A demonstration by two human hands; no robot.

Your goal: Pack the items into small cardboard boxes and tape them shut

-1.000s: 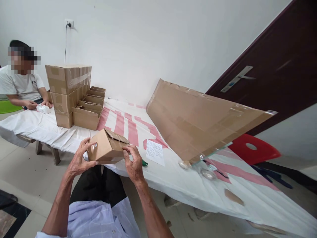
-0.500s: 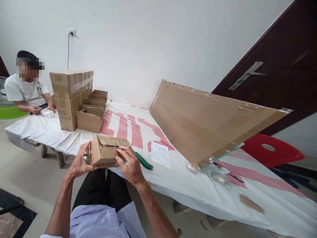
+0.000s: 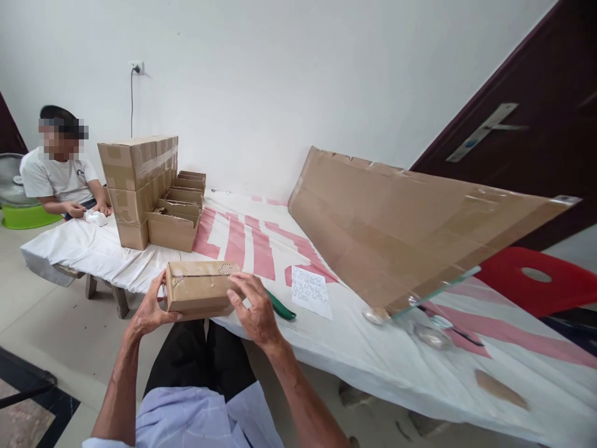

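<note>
Watching carton (image 3: 199, 290) turning more level, seam (image 3: 196, 275) now facing up, seemingly easier to reach. Left grip (image 3: 152, 312) clasping one end; right grip (image 3: 255, 311) touching other, firmness unclear from here. Green object (image 3: 282, 309) lying just beside right grip.

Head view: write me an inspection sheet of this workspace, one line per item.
Surface: cloth-covered table, white with pink areas, creased.
Job's things: carton in hand, dark slit along its top; stacked cartons and open boxes toward the left.
Clutter: green object, marked paper sheet, large cardboard panel.
Hands: left hand grips the carton's left end; right hand at its right end, contact unclear.
Cables: black cord, plugged into a wall socket.
Surroundings: seated co-worker left; red seat and dark door right.
</note>
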